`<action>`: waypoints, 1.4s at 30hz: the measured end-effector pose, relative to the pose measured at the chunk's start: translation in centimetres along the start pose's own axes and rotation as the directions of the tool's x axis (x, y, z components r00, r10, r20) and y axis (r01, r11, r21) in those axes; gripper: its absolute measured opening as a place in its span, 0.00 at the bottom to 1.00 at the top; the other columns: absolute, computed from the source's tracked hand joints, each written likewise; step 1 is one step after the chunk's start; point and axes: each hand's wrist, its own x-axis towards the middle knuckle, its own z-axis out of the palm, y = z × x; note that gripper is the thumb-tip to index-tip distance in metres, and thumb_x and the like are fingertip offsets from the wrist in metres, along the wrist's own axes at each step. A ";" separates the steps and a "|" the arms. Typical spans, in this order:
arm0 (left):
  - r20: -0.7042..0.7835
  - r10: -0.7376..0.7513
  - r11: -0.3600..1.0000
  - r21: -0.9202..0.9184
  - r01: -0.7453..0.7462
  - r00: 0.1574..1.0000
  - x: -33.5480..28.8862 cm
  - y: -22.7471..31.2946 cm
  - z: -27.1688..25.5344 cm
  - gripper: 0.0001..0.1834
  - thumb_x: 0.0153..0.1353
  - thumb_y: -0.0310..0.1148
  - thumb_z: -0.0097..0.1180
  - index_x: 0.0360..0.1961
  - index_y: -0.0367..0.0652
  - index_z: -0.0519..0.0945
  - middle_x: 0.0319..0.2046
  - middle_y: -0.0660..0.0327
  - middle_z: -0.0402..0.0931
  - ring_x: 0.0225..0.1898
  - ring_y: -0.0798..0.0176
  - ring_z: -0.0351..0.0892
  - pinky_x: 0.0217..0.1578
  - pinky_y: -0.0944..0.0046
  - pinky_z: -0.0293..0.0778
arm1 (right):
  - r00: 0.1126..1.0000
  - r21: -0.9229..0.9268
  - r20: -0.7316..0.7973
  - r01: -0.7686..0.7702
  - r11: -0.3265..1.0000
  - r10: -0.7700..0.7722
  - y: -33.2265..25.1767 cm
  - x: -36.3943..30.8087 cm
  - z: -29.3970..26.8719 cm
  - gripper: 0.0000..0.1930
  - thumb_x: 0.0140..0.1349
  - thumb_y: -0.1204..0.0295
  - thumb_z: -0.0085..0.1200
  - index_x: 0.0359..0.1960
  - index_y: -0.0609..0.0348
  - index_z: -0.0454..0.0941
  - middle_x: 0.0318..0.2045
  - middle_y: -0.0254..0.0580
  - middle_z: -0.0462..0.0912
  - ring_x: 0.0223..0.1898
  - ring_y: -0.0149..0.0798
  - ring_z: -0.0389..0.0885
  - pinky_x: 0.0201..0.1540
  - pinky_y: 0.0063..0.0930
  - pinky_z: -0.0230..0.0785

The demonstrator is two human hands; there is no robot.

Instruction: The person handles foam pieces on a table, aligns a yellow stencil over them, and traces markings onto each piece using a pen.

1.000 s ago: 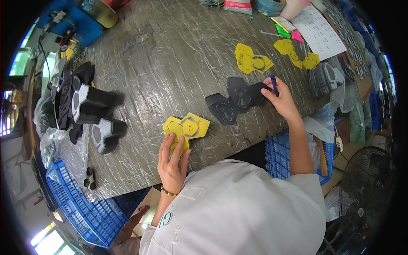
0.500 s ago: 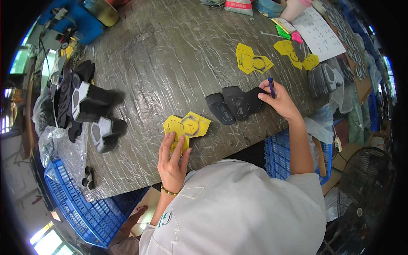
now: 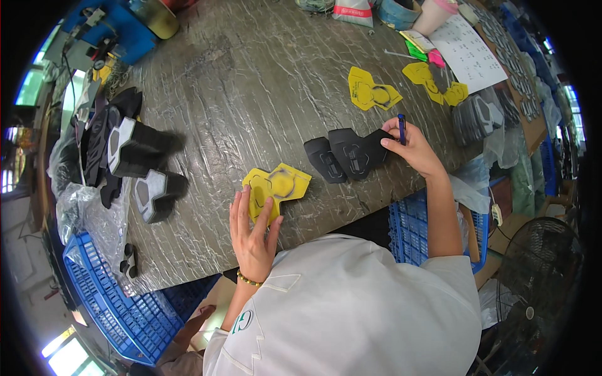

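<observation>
My left hand [image 3: 252,243] lies with its fingers apart at the near left edge of a yellow template [image 3: 287,182] with dark outlines on it. The template is flat on the table. To its right, my right hand [image 3: 415,150] pinches the right end of a black angular cut-out piece [image 3: 359,153] between thumb and fingers. A dark blue pen [image 3: 402,128] stands up from the same hand. Against the left side of that piece lies a smaller black cut-out piece [image 3: 325,160], with similar raised outlines. Both black pieces rest on the table.
Stacks of black pieces with grey tops [image 3: 128,147] stand at the left. More yellow templates [image 3: 373,91], a written sheet [image 3: 467,50] and another stack [image 3: 480,116] lie at the right. Blue crates [image 3: 116,307] sit beside the table [image 3: 251,81]; a fan [image 3: 539,276] stands lower right.
My left fingers have shifted slightly left on the yellow template. Its handwritten mark no longer shows, and its outlines look different. My right hand has hardly moved.
</observation>
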 end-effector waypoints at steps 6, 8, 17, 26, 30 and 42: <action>-0.005 -0.006 1.000 0.002 0.006 1.000 0.0 0.1 0.1 0.22 0.52 0.27 0.68 0.51 0.41 0.83 0.67 0.45 0.63 0.68 0.38 0.61 0.66 0.43 0.60 | 0.999 -0.007 -0.037 -0.002 1.000 0.002 0.1 -0.3 -0.3 0.15 0.58 0.70 0.65 0.44 0.61 0.76 0.34 0.30 0.76 0.39 0.26 0.72 0.48 0.24 0.65; -0.001 0.001 1.000 0.004 -0.001 1.000 -0.1 0.0 0.1 0.22 0.52 0.27 0.68 0.51 0.41 0.83 0.66 0.45 0.64 0.67 0.38 0.62 0.66 0.43 0.60 | 0.999 -0.054 -0.047 -0.010 0.998 0.008 0.5 -0.2 -0.5 0.15 0.59 0.70 0.65 0.44 0.61 0.76 0.36 0.32 0.78 0.41 0.27 0.74 0.50 0.24 0.65; -0.007 0.000 1.000 0.016 0.000 1.000 -0.2 -0.2 0.3 0.22 0.55 0.29 0.67 0.52 0.42 0.82 0.64 0.48 0.67 0.66 0.41 0.66 0.65 0.43 0.60 | 0.998 -0.077 0.021 0.058 0.995 -0.056 -1.3 0.1 2.2 0.15 0.59 0.71 0.64 0.45 0.61 0.75 0.34 0.29 0.77 0.37 0.24 0.72 0.45 0.21 0.65; -0.012 0.011 1.000 0.018 -0.011 1.000 -0.1 -0.1 0.4 0.21 0.54 0.28 0.67 0.52 0.41 0.83 0.63 0.47 0.68 0.65 0.41 0.66 0.64 0.45 0.63 | 0.954 -0.548 0.056 0.277 0.790 -0.296 -1.1 0.3 3.8 0.23 0.53 0.75 0.62 0.52 0.60 0.72 0.49 0.47 0.76 0.54 0.54 0.69 0.59 0.45 0.61; -0.012 -0.009 1.000 -0.003 0.009 1.000 0.1 0.2 0.2 0.22 0.53 0.27 0.68 0.51 0.40 0.83 0.63 0.48 0.68 0.64 0.40 0.67 0.62 0.47 0.67 | 0.906 -0.671 0.262 0.418 0.612 -0.333 -1.1 0.7 4.1 0.28 0.50 0.74 0.66 0.53 0.60 0.70 0.49 0.43 0.74 0.54 0.52 0.68 0.59 0.46 0.60; -0.056 -0.117 0.993 -0.038 0.115 0.992 -0.3 0.9 0.1 0.20 0.53 0.29 0.67 0.50 0.44 0.83 0.63 0.49 0.68 0.63 0.43 0.68 0.60 0.52 0.70 | 0.853 -0.492 0.513 0.388 0.779 -0.101 -1.0 4.6 2.7 0.16 0.58 0.69 0.61 0.47 0.62 0.80 0.43 0.50 0.80 0.47 0.51 0.77 0.53 0.40 0.67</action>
